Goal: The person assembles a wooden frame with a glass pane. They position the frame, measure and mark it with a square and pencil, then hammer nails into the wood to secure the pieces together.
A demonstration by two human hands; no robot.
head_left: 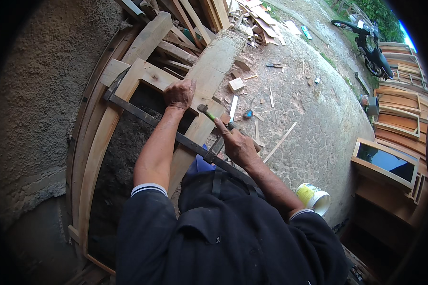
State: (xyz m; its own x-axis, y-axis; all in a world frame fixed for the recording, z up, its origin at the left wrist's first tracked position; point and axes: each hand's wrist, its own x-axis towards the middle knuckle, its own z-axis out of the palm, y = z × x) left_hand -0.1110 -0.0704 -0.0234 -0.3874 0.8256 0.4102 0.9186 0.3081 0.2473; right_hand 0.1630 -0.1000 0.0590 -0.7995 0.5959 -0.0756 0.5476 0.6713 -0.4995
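A long wooden frame (91, 185) leans at an angle in front of me, with a metal bar clamp (145, 117) running across it. My left hand (179, 94) is closed in a fist at the frame's top rail (153, 74); what its fingers hold, if anything, is hidden. My right hand (241, 148) is closed around a green-handled tool (209, 114) with a blunt grey end. That end lies over the frame's right side piece (202, 124). A clamp jaw (215, 150) sits just below the right hand.
A thick plank (218, 54) extends beyond the frame, beside piled timber (176, 50). Wood scraps, pliers (275, 65) and a blue tape measure (248, 114) lie on the ground. A white bucket (321, 202) stands right; stacked frames (399, 118) and a motorcycle (373, 52) are farther off. A rough wall (43, 95) rises left.
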